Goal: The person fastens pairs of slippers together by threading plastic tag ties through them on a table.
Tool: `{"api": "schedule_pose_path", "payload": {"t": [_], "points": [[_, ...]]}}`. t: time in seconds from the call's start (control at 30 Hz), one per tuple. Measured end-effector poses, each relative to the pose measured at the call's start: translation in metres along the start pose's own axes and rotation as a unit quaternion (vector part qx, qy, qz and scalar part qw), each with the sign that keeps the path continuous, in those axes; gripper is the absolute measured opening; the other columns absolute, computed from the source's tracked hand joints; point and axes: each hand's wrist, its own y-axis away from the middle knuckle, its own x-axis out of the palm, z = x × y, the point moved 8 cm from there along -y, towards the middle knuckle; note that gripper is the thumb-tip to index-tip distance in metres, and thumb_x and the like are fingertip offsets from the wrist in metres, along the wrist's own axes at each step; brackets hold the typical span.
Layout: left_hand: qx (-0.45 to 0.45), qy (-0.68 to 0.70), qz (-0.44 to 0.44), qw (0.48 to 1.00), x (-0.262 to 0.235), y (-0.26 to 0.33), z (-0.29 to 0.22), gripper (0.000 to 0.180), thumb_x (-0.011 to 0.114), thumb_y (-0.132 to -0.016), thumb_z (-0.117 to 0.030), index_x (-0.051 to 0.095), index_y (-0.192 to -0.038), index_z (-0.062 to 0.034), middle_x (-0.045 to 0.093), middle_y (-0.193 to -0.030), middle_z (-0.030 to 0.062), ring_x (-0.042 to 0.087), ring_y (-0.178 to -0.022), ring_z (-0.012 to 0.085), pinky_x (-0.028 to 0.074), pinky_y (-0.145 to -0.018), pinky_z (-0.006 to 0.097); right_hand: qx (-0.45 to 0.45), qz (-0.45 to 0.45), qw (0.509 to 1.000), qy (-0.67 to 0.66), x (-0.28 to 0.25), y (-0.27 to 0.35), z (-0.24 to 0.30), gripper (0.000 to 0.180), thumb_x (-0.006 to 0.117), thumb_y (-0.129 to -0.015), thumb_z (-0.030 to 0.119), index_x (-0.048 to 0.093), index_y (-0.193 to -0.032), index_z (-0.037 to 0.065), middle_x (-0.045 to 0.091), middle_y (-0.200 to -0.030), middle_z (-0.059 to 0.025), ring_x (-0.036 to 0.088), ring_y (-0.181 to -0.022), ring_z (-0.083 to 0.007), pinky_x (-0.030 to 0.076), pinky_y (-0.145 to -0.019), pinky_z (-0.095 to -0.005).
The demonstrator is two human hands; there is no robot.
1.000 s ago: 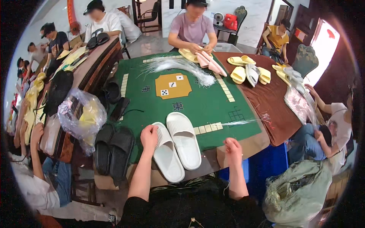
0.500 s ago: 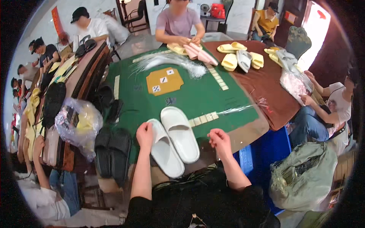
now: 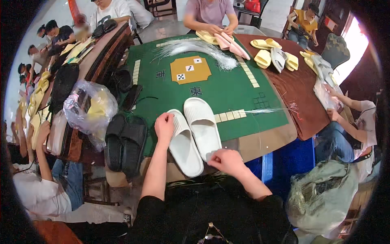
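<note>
Your left hand (image 3: 164, 127) rests on the toe end of the left white slipper (image 3: 183, 143), fingers curled down onto its ribbed strap. Your right hand (image 3: 226, 160) sits at the heel of the right white slipper (image 3: 202, 126), fingers pinched close together; whether they hold something small there, I cannot tell. The two slippers lie side by side and touching, at the near edge of the green mat (image 3: 227, 93), with their heels over the brown table rim.

That overhang is your main risk: press too hard on a heel and the slipper could tip off the table toward your lap. Your left hand bears on one slipper only, so a tug from the right could slide the pair apart or skew them.

The thin white strands (image 3: 264, 110) lying on the mat just right of the pair, beside the row of pale tiles (image 3: 230, 116), are light; a sweep of your right forearm could scatter them. The black slippers (image 3: 126, 142) sit close to your left elbow, near the table corner, and a careless nudge could knock them off.
</note>
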Motion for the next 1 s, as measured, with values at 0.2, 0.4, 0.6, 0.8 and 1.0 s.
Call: {"api": "schedule_pose_path", "payload": {"t": [0.2,0.4,0.6,0.8,1.0], "points": [[0.011,0.049,0.018,0.999,-0.001,-0.004,0.031,0.024,0.060,-0.086,-0.022,0.066,-0.090,0.0008,0.065,-0.079,0.0169,0.062,-0.071,0.0258,0.047,-0.067,0.035,0.005,-0.019,0.998,0.059,0.015,0.011,0.025,0.035,0.073,-0.071,0.037,0.062,-0.084,0.006,0.062,-0.083,-0.0128,0.063,-0.076,-0.0306,0.051,-0.062,-0.0402],[0.012,0.058,0.006,0.998,0.000,-0.001,0.004,0.022,0.062,-0.085,-0.019,0.064,-0.083,0.0022,0.061,-0.070,0.0123,0.055,-0.063,0.0197,0.046,-0.064,0.034,0.006,-0.096,0.985,0.146,0.025,0.019,0.022,0.014,0.063,-0.072,0.018,0.057,-0.076,0.006,0.056,-0.075,-0.0087,0.062,-0.069,-0.0252,0.051,-0.055,-0.0371],[0.020,0.062,0.002,0.998,0.003,-0.004,0.016,0.022,0.063,-0.084,-0.019,0.063,-0.083,0.0029,0.060,-0.068,0.0120,0.055,-0.062,0.0187,0.046,-0.064,0.033,0.051,-0.038,0.990,0.124,0.021,0.032,0.020,0.035,0.068,-0.076,0.036,0.060,-0.073,0.002,0.061,-0.073,-0.0124,0.064,-0.068,-0.0283,0.051,-0.056,-0.0383],[0.015,0.028,0.008,0.999,0.003,-0.005,0.010,0.023,0.063,-0.083,-0.020,0.064,-0.083,0.0028,0.061,-0.067,0.0113,0.054,-0.060,0.0191,0.045,-0.062,0.034,0.045,-0.058,0.994,0.084,0.036,0.035,0.010,0.035,0.067,-0.078,0.037,0.060,-0.074,0.003,0.062,-0.074,-0.0130,0.064,-0.070,-0.0295,0.051,-0.058,-0.0395],[0.025,0.076,0.006,0.997,0.005,-0.006,0.017,0.019,0.063,-0.084,-0.015,0.066,-0.083,0.0031,0.062,-0.067,0.0060,0.051,-0.062,0.0112,0.042,-0.060,0.027,0.019,-0.023,0.997,-0.067,0.025,0.032,0.015,0.018,0.062,-0.077,0.025,0.061,-0.075,0.008,0.063,-0.073,-0.0086,0.063,-0.069,-0.0287,0.051,-0.060,-0.0405]]}}
